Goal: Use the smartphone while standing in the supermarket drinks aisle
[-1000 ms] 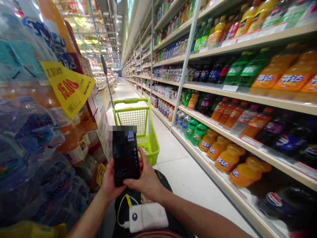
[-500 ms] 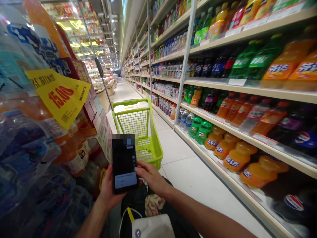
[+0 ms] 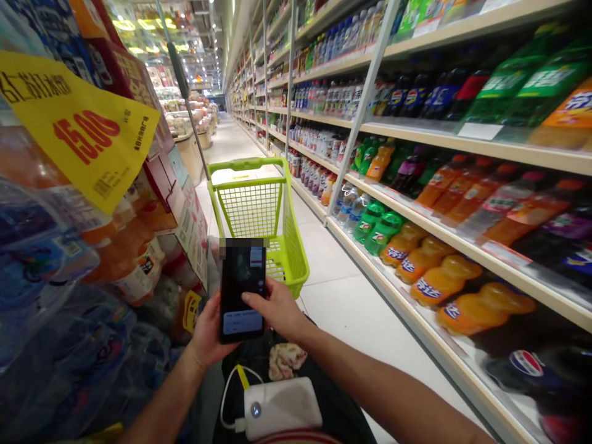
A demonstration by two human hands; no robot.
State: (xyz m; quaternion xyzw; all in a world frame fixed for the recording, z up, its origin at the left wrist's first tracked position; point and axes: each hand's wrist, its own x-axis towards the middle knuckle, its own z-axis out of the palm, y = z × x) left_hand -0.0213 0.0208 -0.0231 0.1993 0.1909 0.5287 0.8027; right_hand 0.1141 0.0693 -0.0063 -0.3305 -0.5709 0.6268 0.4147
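Note:
A black smartphone is held upright before me, its screen dark with a pale panel at the bottom. My left hand wraps round its left side and lower edge. At the right edge, my right hand also grips the phone, with the thumb lying over the screen; its other fingers are mostly hidden behind. Below the hands, a white power bank with a plugged-in cable rests on my lap. Beside it lies a crumpled, patterned piece of cloth.
A lime-green shopping basket cart stands just ahead on the pale tiled floor. Shelves of soft drink bottles line the right. Stacked drinks and boxes crowd the left, with a yellow price sign jutting out.
My right thumb has moved from the phone's right edge onto the screen. The view has shifted, bringing the phone slightly up and right and more of the power bank into sight.

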